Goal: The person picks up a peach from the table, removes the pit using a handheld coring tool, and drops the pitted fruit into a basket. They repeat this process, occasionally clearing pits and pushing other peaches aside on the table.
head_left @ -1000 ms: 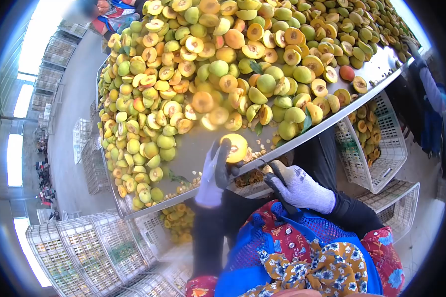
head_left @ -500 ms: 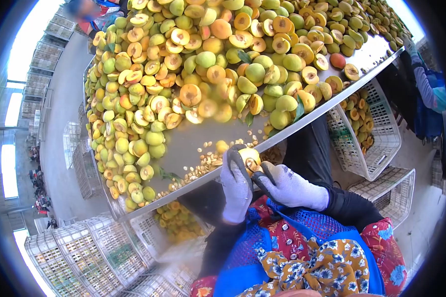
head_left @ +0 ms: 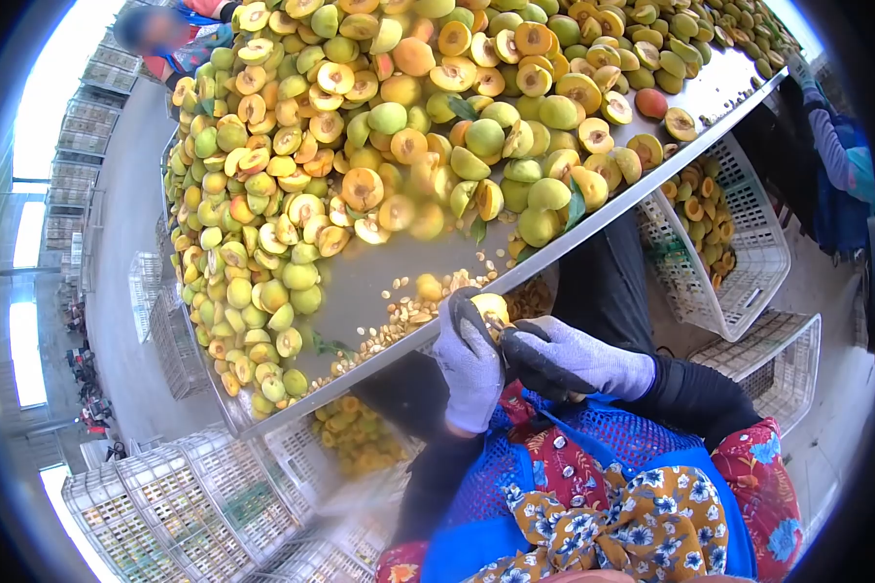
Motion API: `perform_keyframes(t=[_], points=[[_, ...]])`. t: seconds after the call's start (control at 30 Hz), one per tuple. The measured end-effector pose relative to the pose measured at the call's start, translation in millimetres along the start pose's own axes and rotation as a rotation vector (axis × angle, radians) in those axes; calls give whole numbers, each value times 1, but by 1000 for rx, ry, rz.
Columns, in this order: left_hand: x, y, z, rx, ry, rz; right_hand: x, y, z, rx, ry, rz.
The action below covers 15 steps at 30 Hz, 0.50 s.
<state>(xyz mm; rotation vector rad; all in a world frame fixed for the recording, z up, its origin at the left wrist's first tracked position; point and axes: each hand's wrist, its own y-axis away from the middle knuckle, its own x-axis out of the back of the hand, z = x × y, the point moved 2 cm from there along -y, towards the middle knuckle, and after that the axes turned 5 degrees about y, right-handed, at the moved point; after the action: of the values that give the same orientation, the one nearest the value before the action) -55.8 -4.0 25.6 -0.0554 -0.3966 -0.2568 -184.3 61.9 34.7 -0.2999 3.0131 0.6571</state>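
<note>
Steel table [head_left: 379, 282] piled with peaches, pits along its edge; white crates [head_left: 165, 505] on floor. Left hand [head_left: 467, 364] fingers wrap peach half [head_left: 491, 309]; right hand [head_left: 564, 358] fingers curled, contents unclear.

Stainless-steel tabletop [head_left: 374, 277], seen from above, tilted in the view, with a raised rim [head_left: 598, 216] along its near edge. A dense heap of peaches [head_left: 389, 117] covers most of its surface: whole green-yellow fruit mixed with halved peaches [head_left: 363, 185] lying cut face up, their pit hollows showing. One reddish peach [head_left: 651, 102] sits apart near the rim at right. A bare strip of metal lies between heap and rim; scattered pits [head_left: 399, 316] and one small yellow fruit piece [head_left: 429, 287] rest on it. Loose leaves [head_left: 574, 207] lie among the fruit.
</note>
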Motion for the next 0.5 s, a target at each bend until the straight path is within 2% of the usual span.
perform_keyframes(t=[0.03,0.07,0.13,0.17,0.2,0.23,0.27,0.3,0.4,0.47,0.5], points=[[-1,1,4,-9,-7,19,0,6,-8,-303,-298,-108],[-3,0,1,0,18,-1,0,6,-5,-272,-212,-94],[-4,-3,-10,22,67,-41,-4,-6,20,272,350,201],[-5,-4,-19,129,237,-53,-8,-8,22,546,633,346],[-7,-5,-29,237,408,-66,-11,-5,24,726,1041,404],[-9,-4,-35,348,578,-79,-10,-2,29,536,900,385],[-6,-1,-35,375,641,-86,-11,4,18,345,757,362],[-1,1,-27,190,460,-126,-11,8,14,156,611,336],[10,2,-13,-364,50,-284,-13,11,18,189,655,340],[7,8,-11,50,383,-263,-13,12,17,177,656,326],[7,9,-10,28,339,-254,-13,12,16,172,657,317]])
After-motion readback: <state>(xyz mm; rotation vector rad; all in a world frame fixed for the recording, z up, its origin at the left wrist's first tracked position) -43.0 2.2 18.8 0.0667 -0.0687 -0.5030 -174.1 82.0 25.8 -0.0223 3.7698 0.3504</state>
